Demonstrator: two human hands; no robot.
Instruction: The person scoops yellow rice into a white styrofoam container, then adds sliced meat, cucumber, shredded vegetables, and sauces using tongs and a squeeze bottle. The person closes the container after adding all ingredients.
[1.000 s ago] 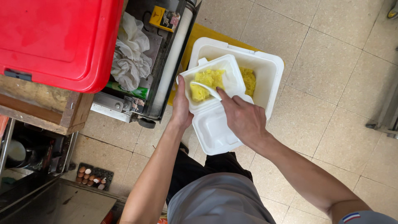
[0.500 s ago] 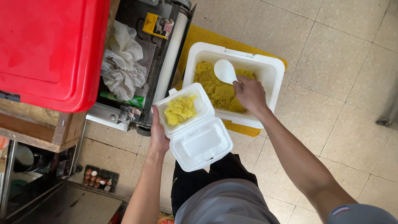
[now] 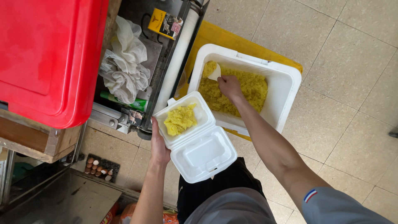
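- White foam takeaway box (image 3: 195,139), hinged and lying open at centre frame; the left hand (image 3: 158,146) grips it from beneath along its left edge, fingers wrapped under the filled half.
- Yellow rice portion (image 3: 180,119) sits in the upper compartment of the box; the lower half, the lid, is bare.
- Handling judgement: the foam looks very light, thin and easily dented or cracked; the hinge will flex, so support under the loaded half rather than at the lid seems the safest hold.
- White spoon (image 3: 214,73), upper centre, dips into the rice; the right hand (image 3: 229,86) is closed around its handle.
- Large white foam cooler (image 3: 286,89), upper centre-right, holds a deep layer of loose yellow rice (image 3: 248,89); the rice looks soft and crumbly, likely to spill off a spoon.
- Yellow board (image 3: 219,35) lies under the cooler, its edge showing at the top and lower left.
- Red plastic lid or bin (image 3: 45,58), upper left, resting on a wooden frame (image 3: 37,139).
- Crumpled white plastic bags (image 3: 124,68) and a white roll (image 3: 178,58) lie on a dark cart left of the cooler.
- Egg tray (image 3: 99,168), lower left, on the floor.
- Floor (image 3: 352,54): beige square tiles, worn, filling the right side; the setting reads as a food stall or kitchen work area.
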